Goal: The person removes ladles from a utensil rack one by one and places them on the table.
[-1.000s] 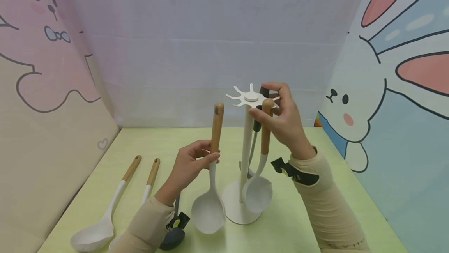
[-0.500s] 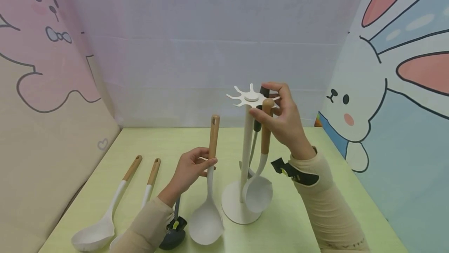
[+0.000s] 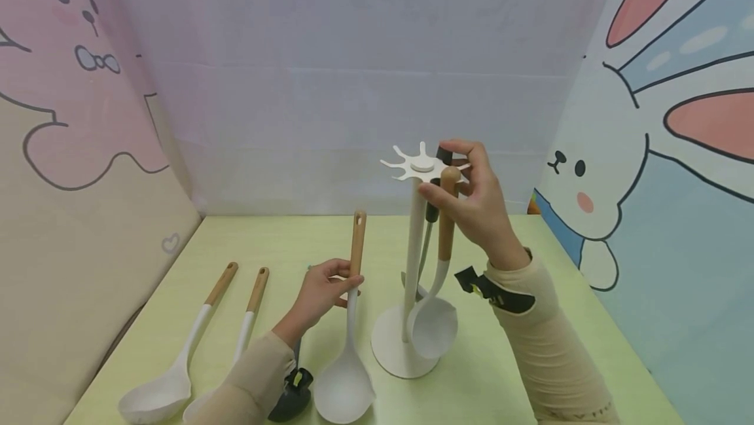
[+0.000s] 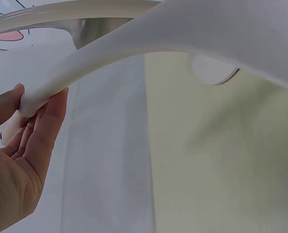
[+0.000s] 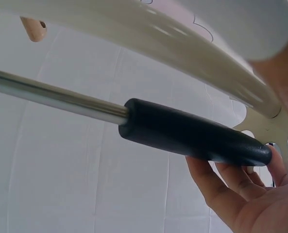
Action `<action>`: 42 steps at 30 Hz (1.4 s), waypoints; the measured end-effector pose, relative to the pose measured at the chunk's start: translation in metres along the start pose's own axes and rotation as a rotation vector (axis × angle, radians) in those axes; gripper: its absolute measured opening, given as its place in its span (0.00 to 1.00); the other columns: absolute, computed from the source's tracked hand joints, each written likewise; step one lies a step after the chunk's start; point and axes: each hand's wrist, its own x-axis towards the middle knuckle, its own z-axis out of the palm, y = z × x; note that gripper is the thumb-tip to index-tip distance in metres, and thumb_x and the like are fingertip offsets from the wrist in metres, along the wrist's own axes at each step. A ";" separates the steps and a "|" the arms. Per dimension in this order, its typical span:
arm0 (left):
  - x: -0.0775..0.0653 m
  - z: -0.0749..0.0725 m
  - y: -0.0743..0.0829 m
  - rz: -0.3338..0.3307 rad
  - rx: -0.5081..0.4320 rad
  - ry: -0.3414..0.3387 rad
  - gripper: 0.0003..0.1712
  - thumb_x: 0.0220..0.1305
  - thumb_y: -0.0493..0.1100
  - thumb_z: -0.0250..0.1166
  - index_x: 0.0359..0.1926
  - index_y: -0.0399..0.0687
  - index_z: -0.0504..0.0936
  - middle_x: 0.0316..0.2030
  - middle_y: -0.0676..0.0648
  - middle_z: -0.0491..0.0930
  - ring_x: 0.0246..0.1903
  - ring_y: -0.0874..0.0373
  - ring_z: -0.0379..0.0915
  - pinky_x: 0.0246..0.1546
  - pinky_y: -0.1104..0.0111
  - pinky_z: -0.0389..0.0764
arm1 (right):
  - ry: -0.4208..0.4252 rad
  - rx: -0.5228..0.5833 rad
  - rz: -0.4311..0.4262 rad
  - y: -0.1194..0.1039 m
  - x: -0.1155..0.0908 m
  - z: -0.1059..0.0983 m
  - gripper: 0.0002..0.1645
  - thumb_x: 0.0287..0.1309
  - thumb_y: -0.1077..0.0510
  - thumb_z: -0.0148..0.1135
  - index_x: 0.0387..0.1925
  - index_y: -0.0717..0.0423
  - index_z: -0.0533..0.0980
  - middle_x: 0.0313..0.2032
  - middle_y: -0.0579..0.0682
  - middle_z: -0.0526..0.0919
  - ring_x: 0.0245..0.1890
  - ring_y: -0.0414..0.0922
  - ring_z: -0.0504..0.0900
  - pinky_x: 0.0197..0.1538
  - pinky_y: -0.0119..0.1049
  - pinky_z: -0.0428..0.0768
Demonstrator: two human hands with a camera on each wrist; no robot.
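Note:
In the head view, my left hand [image 3: 325, 291] grips a white ladle [image 3: 344, 382] where its wooden handle meets the white neck. The handle points up and the bowl hangs low, left of a white utensil stand [image 3: 389, 340]. At the stand's spoked top, my right hand [image 3: 474, 199] holds a black-handled utensil [image 5: 192, 131] with a steel shaft; its lower end is partly hidden behind the post. In the right wrist view, the fingers lie along the black handle. A second white ladle [image 3: 434, 327] with a wooden handle hangs at the front of the stand, by the right hand.
On the table's left lie a white ladle [image 3: 159, 392] and another wooden-handled utensil [image 3: 256, 291], partly behind the left sleeve. A black ladle [image 3: 291, 402] lies close to the left forearm. A pale curtain [image 3: 283, 117] stands behind the table.
My left hand has lowered the ladle toward the table's front and slightly left, away from the stand. My right hand stays in place at the stand's top.

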 end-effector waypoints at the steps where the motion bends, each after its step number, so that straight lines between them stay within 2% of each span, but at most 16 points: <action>1: 0.001 0.001 -0.003 -0.006 0.005 0.004 0.15 0.64 0.35 0.68 0.50 0.32 0.81 0.37 0.44 0.81 0.34 0.54 0.84 0.27 0.60 0.86 | 0.001 -0.002 -0.001 0.000 0.000 0.000 0.66 0.39 0.19 0.66 0.63 0.65 0.64 0.58 0.58 0.71 0.39 0.46 0.72 0.45 0.37 0.74; 10: 0.009 0.002 -0.023 -0.065 0.024 0.039 0.17 0.64 0.35 0.68 0.50 0.28 0.80 0.37 0.42 0.80 0.32 0.53 0.83 0.25 0.60 0.86 | 0.001 0.007 -0.013 0.000 0.000 -0.001 0.65 0.40 0.20 0.66 0.63 0.66 0.65 0.58 0.58 0.70 0.39 0.45 0.72 0.44 0.35 0.74; 24: 0.026 0.000 -0.043 -0.150 0.055 0.067 0.14 0.64 0.33 0.67 0.48 0.27 0.80 0.35 0.41 0.80 0.29 0.54 0.82 0.23 0.61 0.85 | 0.010 0.008 -0.009 -0.001 -0.002 -0.001 0.65 0.40 0.20 0.66 0.63 0.66 0.65 0.57 0.56 0.71 0.38 0.45 0.71 0.44 0.35 0.74; 31: 0.035 0.000 -0.051 -0.214 0.083 0.065 0.14 0.65 0.33 0.66 0.48 0.26 0.80 0.36 0.38 0.85 0.29 0.55 0.82 0.24 0.61 0.86 | 0.019 0.032 -0.018 0.000 -0.002 0.000 0.62 0.42 0.23 0.69 0.63 0.65 0.66 0.56 0.57 0.71 0.38 0.43 0.71 0.44 0.34 0.74; 36: 0.040 0.000 -0.058 -0.244 0.119 0.049 0.13 0.65 0.34 0.66 0.46 0.26 0.81 0.37 0.35 0.84 0.29 0.56 0.81 0.26 0.63 0.86 | 0.022 0.033 -0.022 0.000 -0.003 0.000 0.60 0.43 0.24 0.69 0.63 0.64 0.66 0.56 0.57 0.71 0.38 0.43 0.71 0.44 0.34 0.74; 42: 0.044 0.000 -0.068 -0.284 0.151 0.030 0.11 0.66 0.34 0.65 0.43 0.26 0.82 0.35 0.37 0.84 0.29 0.56 0.81 0.26 0.64 0.86 | 0.023 0.024 -0.029 0.001 -0.002 0.000 0.61 0.42 0.22 0.68 0.62 0.65 0.66 0.57 0.58 0.71 0.39 0.43 0.72 0.45 0.34 0.74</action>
